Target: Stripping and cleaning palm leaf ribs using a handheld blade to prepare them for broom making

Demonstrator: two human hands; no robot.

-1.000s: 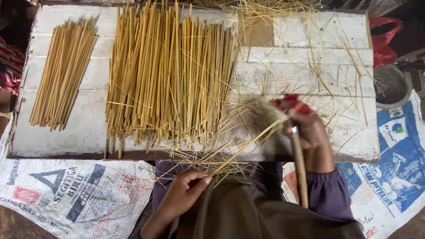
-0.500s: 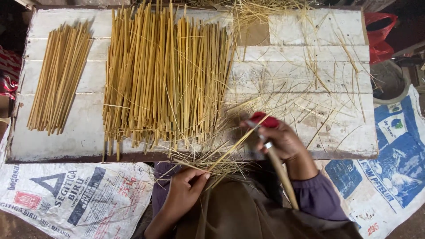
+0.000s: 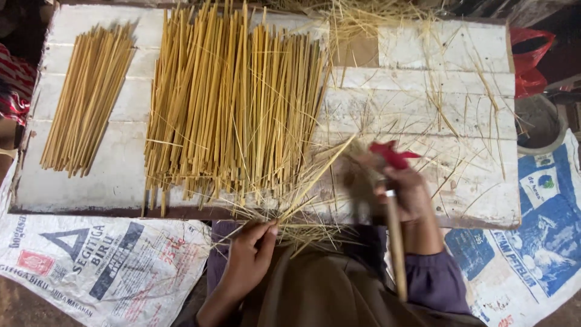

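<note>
My left hand [image 3: 251, 251] pinches the near end of a thin bamboo strip [image 3: 315, 178] that slants up to the right over the board's front edge. My right hand [image 3: 402, 194] grips a knife with a long wooden handle [image 3: 395, 248]; its blurred blade [image 3: 360, 181] meets the strip, and a red piece [image 3: 392, 154] shows on the fingers. A big pile of yellow bamboo sticks [image 3: 233, 109] lies on the white wooden board [image 3: 436, 48] just beyond my left hand. A smaller, tidy bundle of sticks [image 3: 88, 100] lies at the board's left.
Fine straw shavings [image 3: 363, 15] litter the board's right half and front edge. Printed woven sacks [image 3: 91, 266] [image 3: 532, 242] cover the ground on both sides. A red plastic bag [image 3: 529, 57] and a round grey vessel [image 3: 538, 124] sit at the right.
My right hand with the knife has slid down and left along the strip toward my body. My left hand keeps its pinch on the strip's end.
</note>
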